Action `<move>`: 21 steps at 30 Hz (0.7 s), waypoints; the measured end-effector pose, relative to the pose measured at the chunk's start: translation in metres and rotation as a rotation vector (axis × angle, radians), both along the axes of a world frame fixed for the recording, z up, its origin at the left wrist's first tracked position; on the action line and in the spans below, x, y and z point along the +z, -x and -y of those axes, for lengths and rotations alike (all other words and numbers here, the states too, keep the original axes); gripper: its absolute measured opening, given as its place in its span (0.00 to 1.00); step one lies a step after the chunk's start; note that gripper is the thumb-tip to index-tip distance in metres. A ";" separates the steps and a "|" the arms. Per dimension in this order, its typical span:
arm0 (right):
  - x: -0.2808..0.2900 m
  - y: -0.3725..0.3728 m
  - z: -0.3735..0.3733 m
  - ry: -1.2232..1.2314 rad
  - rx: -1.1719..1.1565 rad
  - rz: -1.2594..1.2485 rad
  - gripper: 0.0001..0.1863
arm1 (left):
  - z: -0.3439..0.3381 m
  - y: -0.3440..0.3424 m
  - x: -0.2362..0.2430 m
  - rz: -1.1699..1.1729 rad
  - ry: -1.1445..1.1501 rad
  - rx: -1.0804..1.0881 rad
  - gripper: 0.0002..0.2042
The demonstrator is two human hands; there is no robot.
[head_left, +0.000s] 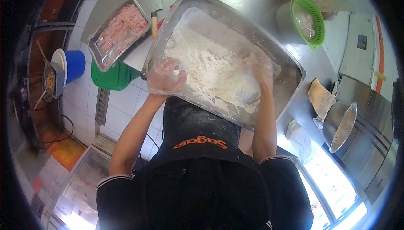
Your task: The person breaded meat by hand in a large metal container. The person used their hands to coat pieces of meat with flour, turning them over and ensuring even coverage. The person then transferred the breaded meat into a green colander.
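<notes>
A large metal tray spans the middle of the view, with white flour spread and heaped over its bottom. At its near left rim is my left hand, rounded and closed inside or behind see-through plastic. Whether this plastic is a glove, bag or bowl cannot be made out, nor what the fingers hold. My right hand reaches into the flour on the tray's right side. Motion smears its fingers, so I cannot see whether they are open or closed. Flour dusts my dark apron.
Left of the tray are a pan of chopped pale pink meat and a cleaver with a wooden handle. A green basket sits in a pale tub at the far right. Nearer are an opened paper bag and a steel bowl.
</notes>
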State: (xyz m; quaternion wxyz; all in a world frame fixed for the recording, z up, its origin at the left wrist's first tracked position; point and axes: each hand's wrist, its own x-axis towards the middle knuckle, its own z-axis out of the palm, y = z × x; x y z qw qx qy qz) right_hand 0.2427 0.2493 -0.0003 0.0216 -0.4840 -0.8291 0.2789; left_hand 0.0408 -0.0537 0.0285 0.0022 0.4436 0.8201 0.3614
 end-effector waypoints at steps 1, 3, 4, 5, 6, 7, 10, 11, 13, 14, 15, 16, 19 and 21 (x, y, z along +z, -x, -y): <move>-0.013 0.001 0.002 -0.100 0.089 0.126 0.24 | 0.000 0.000 0.000 -0.012 0.035 -0.007 0.11; -0.052 -0.001 0.002 -0.033 0.270 0.025 0.24 | 0.000 0.000 0.001 -0.029 0.069 -0.016 0.11; -0.061 0.001 0.003 0.034 0.452 -0.070 0.24 | -0.002 -0.001 0.001 -0.024 0.086 -0.012 0.11; -0.074 0.008 0.008 0.030 0.443 -0.072 0.24 | -0.003 -0.001 0.001 -0.019 0.103 -0.008 0.11; -0.082 0.021 0.022 -0.054 0.353 0.000 0.23 | -0.003 -0.001 0.002 -0.020 0.104 -0.016 0.11; -0.086 0.029 0.030 -0.137 0.270 0.071 0.22 | -0.003 -0.001 0.004 -0.039 0.105 -0.015 0.11; -0.068 0.023 0.020 -0.158 0.183 -0.098 0.17 | 0.001 -0.001 0.003 -0.063 0.075 0.006 0.10; -0.056 0.017 0.012 -0.157 0.193 -0.100 0.17 | 0.001 -0.001 0.002 -0.065 0.041 0.013 0.10; -0.027 0.003 -0.001 -0.111 0.172 0.009 0.19 | -0.003 -0.002 0.002 -0.027 0.043 0.019 0.10; -0.022 0.002 -0.002 -0.108 0.171 0.013 0.19 | -0.003 -0.002 0.002 0.009 0.045 0.021 0.10; -0.017 0.001 -0.008 -0.051 0.088 0.042 0.19 | -0.002 -0.001 0.000 0.015 0.043 0.023 0.10; -0.014 -0.001 -0.013 0.005 0.005 0.071 0.20 | 0.002 0.002 -0.003 0.015 0.039 0.010 0.11; -0.050 -0.019 -0.027 0.089 0.027 0.179 0.20 | -0.001 -0.001 -0.002 0.002 0.031 -0.003 0.11; -0.045 -0.005 -0.005 -0.056 0.236 0.137 0.19 | -0.001 0.000 0.002 -0.017 0.040 0.007 0.11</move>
